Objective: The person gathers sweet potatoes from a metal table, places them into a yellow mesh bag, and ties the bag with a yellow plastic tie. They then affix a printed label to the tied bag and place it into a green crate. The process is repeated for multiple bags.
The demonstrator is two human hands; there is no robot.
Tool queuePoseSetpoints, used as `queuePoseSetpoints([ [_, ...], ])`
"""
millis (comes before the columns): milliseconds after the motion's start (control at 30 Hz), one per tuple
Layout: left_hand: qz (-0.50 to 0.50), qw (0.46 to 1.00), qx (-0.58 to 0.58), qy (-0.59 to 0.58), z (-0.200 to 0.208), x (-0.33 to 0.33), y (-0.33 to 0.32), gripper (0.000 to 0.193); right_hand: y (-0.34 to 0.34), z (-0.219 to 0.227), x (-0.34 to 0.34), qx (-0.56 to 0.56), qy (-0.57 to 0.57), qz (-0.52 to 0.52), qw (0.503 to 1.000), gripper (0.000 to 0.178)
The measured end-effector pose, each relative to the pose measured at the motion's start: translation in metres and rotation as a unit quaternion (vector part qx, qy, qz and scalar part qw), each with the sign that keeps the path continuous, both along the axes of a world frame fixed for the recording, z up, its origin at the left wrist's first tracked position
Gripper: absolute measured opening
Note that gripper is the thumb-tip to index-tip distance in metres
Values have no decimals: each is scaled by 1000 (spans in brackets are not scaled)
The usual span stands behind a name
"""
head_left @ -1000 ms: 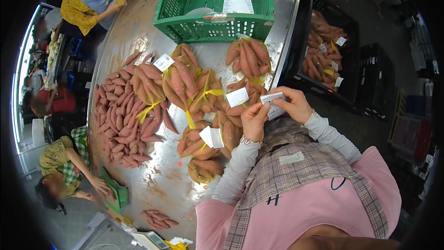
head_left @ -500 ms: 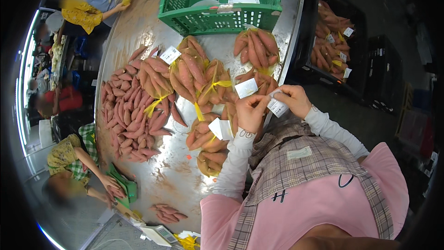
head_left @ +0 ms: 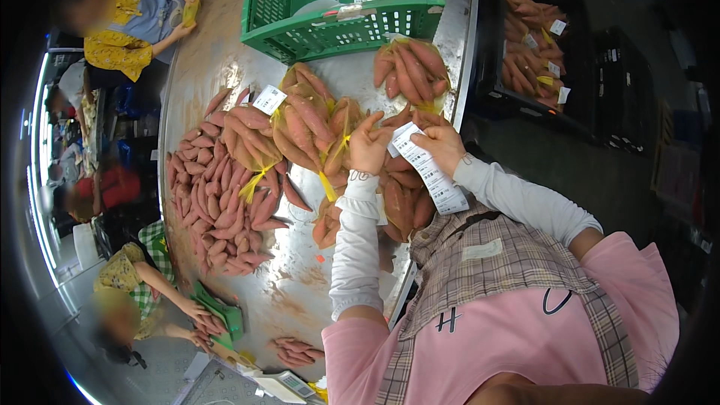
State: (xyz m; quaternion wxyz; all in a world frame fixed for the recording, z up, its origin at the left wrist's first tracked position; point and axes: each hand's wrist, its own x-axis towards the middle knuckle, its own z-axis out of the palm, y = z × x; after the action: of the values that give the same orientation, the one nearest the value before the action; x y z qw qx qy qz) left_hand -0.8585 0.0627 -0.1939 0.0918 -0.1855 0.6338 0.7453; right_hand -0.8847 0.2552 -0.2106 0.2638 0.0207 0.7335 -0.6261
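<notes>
The right hand (head_left: 444, 148) pinches a label strip (head_left: 429, 171) hanging toward the apron (head_left: 517, 255); left hand (head_left: 366, 148), a narrow gap away, grip unclear. Sweet potato bags (head_left: 401, 199) crowd underneath; table edge (head_left: 462, 52) just ahead.

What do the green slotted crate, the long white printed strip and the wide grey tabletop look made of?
Green slotted crate: probably moulded plastic, semi-glossy, with even colour and regular cut-outs.
Long white printed strip: likely smooth, matte paper, thin and flat; plastic film is possible.
Wide grey tabletop: apparently bare metal, shiny but dirt-smeared, throwing bright reflections.
</notes>
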Motion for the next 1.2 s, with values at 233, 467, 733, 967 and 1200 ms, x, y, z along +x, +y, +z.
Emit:
queuePoseSetpoints([
  [233, 54, 992, 104, -52, 2, 8, -5, 40, -14, 15, 1, 44, -28, 1, 999, 21],
  [467, 34, 997, 56, -28, 3, 5, 2, 40, -17, 11, 2, 53, 18, -3, 998, 24],
  [733, 73, 997, 1, 18, 5, 8, 15, 30, -20, 16, 4, 77, 6, -23, 997, 29],
  [967, 130, 990, 39, 38, 7, 7, 25, 30, -22, 22, 1, 132, 35, -11, 991, 33],
  [1200, 94, 990, -104, 32, -3, 1, 22, 37, -11, 13, 1, 91, 48, 67, 992, 36],
])
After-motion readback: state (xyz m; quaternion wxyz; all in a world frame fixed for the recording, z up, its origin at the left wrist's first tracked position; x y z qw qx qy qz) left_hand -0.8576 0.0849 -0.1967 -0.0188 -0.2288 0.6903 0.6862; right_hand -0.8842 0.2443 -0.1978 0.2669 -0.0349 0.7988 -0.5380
